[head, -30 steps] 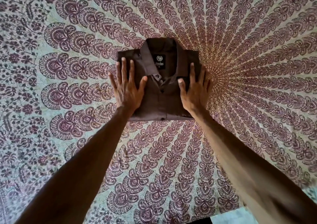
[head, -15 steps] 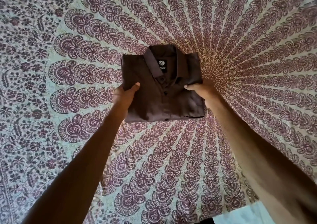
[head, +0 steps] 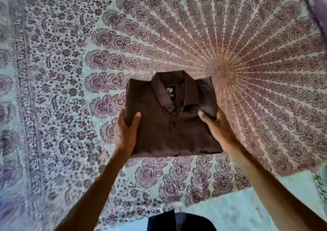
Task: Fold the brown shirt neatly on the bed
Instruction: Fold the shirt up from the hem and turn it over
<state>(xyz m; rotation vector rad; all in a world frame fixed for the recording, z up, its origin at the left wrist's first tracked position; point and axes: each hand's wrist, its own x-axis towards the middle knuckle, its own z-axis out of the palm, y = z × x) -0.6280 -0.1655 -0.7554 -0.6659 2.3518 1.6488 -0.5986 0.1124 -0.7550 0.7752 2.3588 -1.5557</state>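
The brown shirt (head: 169,124) is folded into a compact rectangle, collar and black neck label facing up and away from me. It is held off the bed (head: 70,71), which is covered by a patterned maroon and pale green cloth. My left hand (head: 126,131) grips the shirt's left edge, thumb on top and fingers hidden underneath. My right hand (head: 215,128) grips the right edge the same way. Both forearms reach in from the bottom of the view.
The bed's near edge (head: 203,206) runs across the lower right, with pale floor (head: 247,213) beyond it. A dark shape, part of my clothing (head: 180,222), shows at the bottom centre. The view is blurred by motion.
My hands went from pressing flat on the shirt to gripping its two sides. The folded shirt has been lifted and drawn toward me and the bed's near edge.
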